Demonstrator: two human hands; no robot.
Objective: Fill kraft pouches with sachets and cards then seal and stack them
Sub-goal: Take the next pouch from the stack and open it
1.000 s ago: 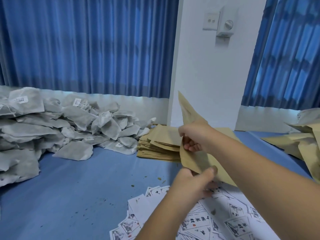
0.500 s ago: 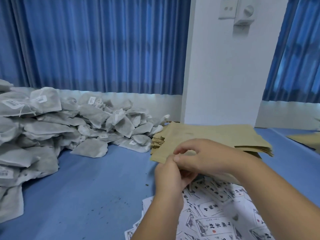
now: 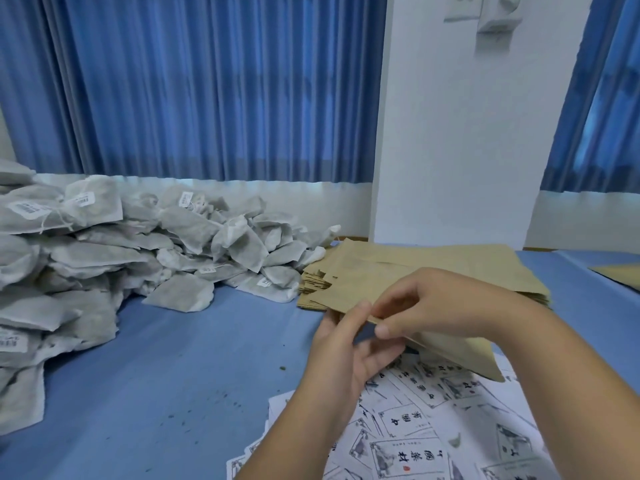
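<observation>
Kraft pouch (image 3: 460,353) at centre-right of frame, just above scattered cards (image 3: 408,452). Left hand (image 3: 346,351) pinches its left edge between thumb and fingers; right hand (image 3: 440,303), fingers curled, pinches the same edge. Sachets (image 3: 138,244) piled at left.

Sachet pile (image 3: 104,265): cut by left edge; label print unreadable. Cards (image 3: 415,445): cut by near edge, partly under both forearms. Wall fittings (image 3: 485,12): blurred, cropped at top. Held pouch (image 3: 460,351): mouth hidden behind right hand (image 3: 433,306). Far-right pouch (image 3: 620,275): cropped by right edge.
</observation>
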